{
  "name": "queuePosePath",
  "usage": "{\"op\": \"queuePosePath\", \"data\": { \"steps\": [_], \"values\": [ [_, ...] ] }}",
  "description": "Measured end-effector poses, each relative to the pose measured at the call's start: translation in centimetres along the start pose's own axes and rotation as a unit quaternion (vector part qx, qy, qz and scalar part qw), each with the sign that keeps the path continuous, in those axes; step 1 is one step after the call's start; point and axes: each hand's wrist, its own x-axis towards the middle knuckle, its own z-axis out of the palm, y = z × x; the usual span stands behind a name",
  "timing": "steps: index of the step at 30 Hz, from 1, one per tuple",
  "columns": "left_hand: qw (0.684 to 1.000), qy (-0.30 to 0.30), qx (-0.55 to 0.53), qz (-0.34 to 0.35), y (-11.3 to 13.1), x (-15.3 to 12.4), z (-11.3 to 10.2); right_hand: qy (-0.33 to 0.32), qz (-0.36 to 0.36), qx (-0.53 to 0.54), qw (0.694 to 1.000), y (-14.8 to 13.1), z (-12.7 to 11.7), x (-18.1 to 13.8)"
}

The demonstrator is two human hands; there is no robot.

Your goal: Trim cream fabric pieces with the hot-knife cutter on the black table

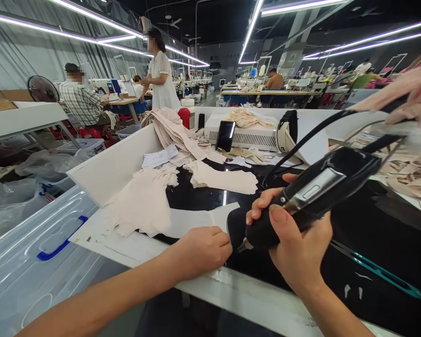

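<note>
My right hand (300, 252) is wrapped round a black corded handheld power tool (312, 192) with a silver panel. Its metal tip points down and left, close to the glossy black work surface (354, 224); whether it touches I cannot tell. Just left of the tip, my left hand (205, 250) is closed, fingertips pressed together at the edge of a white curved piece (187, 222). The thumb and what lies under the fingers are mostly hidden. Beyond that hand lie a pile of cream fabric pieces (140, 201) and another cream piece (224, 178).
A teal slim tool (389, 274) and small white scraps lie at right. Behind stand a phone (226, 135), a white vented box (243, 131) and draped fabric strips (175, 131). The tool's black cable (301, 140) arches overhead. A clear plastic bin (38, 276) is left. Other people work farther off.
</note>
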Motion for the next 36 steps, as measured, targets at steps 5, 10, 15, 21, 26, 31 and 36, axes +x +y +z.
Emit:
{"op": "queuePosePath", "data": {
  "steps": [5,10,15,21,26,31,36],
  "values": [
    [0.993,0.032,-0.074,-0.083,0.1,-0.1,0.2,0.0,0.005,0.008,1.0,0.2,0.5,-0.4],
    [0.968,0.042,-0.198,-0.151,-0.3,-0.3,-0.1,0.002,-0.017,-0.004,1.0,0.5,1.0,-0.4],
    [0.957,0.053,-0.234,-0.164,-0.4,-0.5,-0.3,0.003,-0.034,0.003,0.999,1.0,1.5,-0.2],
    [0.955,0.045,-0.24,-0.168,-0.4,-0.5,-0.3,0.009,-0.033,-0.012,0.999,1.2,1.6,-0.2],
    [0.957,0.03,-0.24,-0.16,-0.6,-0.5,-0.5,0.01,-0.029,-0.025,0.999,1.2,1.5,-0.4],
    [0.948,0.048,-0.262,-0.175,-0.9,-0.5,-1.0,0.012,-0.038,-0.026,0.999,1.2,1.5,-0.4],
    [0.949,0.042,-0.247,-0.192,-1.2,-0.1,-1.0,0.015,-0.031,-0.03,0.999,1.1,1.5,-0.5]
  ]
}}
